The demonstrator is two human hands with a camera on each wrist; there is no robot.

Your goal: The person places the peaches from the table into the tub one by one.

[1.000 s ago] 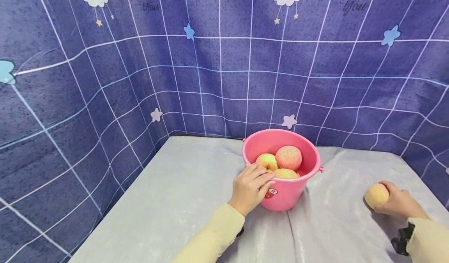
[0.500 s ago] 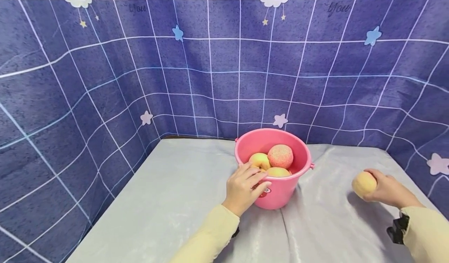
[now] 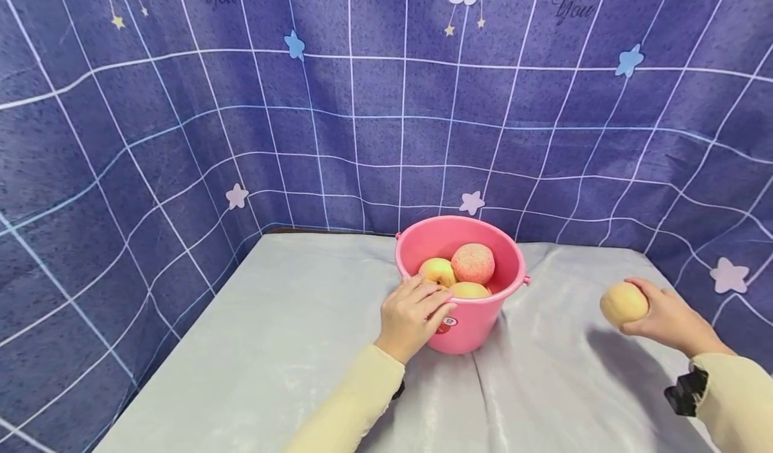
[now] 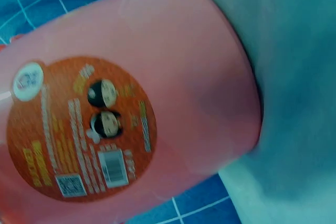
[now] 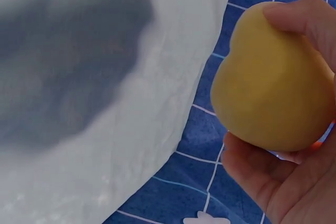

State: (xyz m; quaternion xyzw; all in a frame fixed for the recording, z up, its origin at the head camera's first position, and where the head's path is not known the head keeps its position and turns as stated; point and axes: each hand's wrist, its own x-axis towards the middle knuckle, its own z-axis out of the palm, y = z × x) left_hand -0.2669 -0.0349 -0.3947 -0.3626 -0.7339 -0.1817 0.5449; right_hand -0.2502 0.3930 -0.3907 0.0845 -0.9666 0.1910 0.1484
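Observation:
A pink bucket [image 3: 474, 322] stands on the table, holding a speckled pink-red fruit [image 3: 473, 263], a yellow apple [image 3: 436, 270] and another yellow fruit [image 3: 469, 290]. My left hand [image 3: 409, 315] grips the near left part of the bucket's rim, fingers bent over the edge. The left wrist view is filled by the bucket's side and its round orange label [image 4: 81, 129]; the hand itself is out of that frame. Off to the right, my right hand [image 3: 673, 319] holds a yellow pear [image 5: 273, 82] above the table, its shadow falling below. Thumb and fingers wrap the pear from opposite sides.
A grey cloth covers the table [image 3: 290, 319]. Behind and to the left hangs a blue curtain [image 3: 374, 137] with white grid lines and stars. A side lug [image 3: 527, 280] sticks out from the bucket's right rim.
My right hand has lifted the pear off the table and moved slightly toward the bucket. The left hand stays on the bucket's rim while the head view shifts.

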